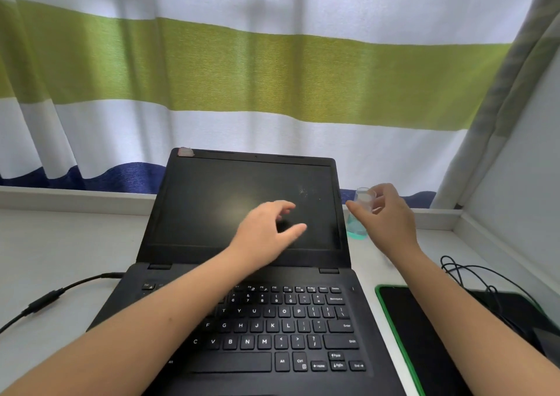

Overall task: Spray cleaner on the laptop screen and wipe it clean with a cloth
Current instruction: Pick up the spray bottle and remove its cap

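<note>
The right hand (388,213) is curled round the clear top of the spray bottle (357,229), which stands on the desk just off the laptop's right edge, teal liquid low in it. The left hand (269,229) hovers in front of the laptop screen (212,207), fingers loosely bent with thumb and forefinger apart, holding nothing. Between the two hands, up by the left fingertips, a scatter of fine droplets (303,192) speckles the dark glass.

I'd judge the spraying is just about done and the wipe not begun. The next move calls for a cloth, and I can see none anywhere near either hand.

By my count there is one laptop, one bottle and one patch of spray. There is also one phone (409,335) in a green case under the right forearm, one black cord (472,274) looped beyond it, and one power cable (45,301) out past the left arm.
</note>
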{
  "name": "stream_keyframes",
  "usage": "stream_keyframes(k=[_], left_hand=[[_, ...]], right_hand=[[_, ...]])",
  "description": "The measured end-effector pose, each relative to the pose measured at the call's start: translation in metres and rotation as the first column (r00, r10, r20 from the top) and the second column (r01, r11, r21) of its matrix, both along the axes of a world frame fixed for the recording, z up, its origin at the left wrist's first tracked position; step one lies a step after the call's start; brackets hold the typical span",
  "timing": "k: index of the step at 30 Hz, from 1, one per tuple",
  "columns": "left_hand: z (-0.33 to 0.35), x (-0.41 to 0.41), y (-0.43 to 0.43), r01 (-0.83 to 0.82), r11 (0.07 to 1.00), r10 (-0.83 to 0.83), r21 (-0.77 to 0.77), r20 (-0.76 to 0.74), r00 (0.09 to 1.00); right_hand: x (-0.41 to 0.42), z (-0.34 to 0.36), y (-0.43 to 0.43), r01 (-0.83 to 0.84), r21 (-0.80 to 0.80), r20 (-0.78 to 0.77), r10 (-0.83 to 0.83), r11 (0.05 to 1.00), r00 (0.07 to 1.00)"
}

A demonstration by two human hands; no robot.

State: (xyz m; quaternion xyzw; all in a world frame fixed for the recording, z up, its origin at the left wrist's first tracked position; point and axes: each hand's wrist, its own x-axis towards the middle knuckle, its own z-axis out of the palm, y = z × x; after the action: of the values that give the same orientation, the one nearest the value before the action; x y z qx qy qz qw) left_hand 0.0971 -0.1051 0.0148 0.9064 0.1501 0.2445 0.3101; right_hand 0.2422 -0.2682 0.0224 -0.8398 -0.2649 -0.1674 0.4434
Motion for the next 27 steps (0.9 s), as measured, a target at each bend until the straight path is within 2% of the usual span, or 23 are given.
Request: stream_keyframes(k=[5,11,14,17,21,24,27], left_hand=[[0.001,0.008,-0.028,0.131,0.973,-0.129,-0.19,0.024,0.991],[0.005,0.009,-0.052,0.286,0.891,-0.263,-0.354,0.111,0.958],[0.005,0.006,-0.06,0.311,0.876,-0.275,-0.37,0.146,0.95],[0.007,0.005,-0.064,0.33,0.873,-0.31,-0.359,0.114,0.944],[0.016,0.004,-0.058,0.319,0.878,-0.329,-0.356,0.036,0.944],[0.023,0.0,-0.056,0.34,0.815,-0.366,-0.469,0.04,0.93],[0.032,-0.003,-0.053,0.377,0.663,-0.437,-0.647,0.074,0.896]], right_hand=[[-0.035,0.019,-0.005,-0.04,0.069,0.097,0.033,0.997,0.995],[-0.058,0.026,0.001,-0.186,0.169,-0.022,0.192,0.968,0.981],[-0.057,0.025,0.001,-0.198,0.181,-0.047,0.209,0.963,0.977],[-0.054,0.022,0.001,-0.208,0.173,-0.093,0.227,0.963,0.97],[-0.05,0.022,0.003,-0.22,0.288,-0.223,0.289,0.932,0.931],[-0.047,0.022,0.003,-0.254,0.388,-0.298,0.381,0.886,0.875],[-0.046,0.025,0.003,-0.295,0.436,-0.336,0.458,0.85,0.823]])
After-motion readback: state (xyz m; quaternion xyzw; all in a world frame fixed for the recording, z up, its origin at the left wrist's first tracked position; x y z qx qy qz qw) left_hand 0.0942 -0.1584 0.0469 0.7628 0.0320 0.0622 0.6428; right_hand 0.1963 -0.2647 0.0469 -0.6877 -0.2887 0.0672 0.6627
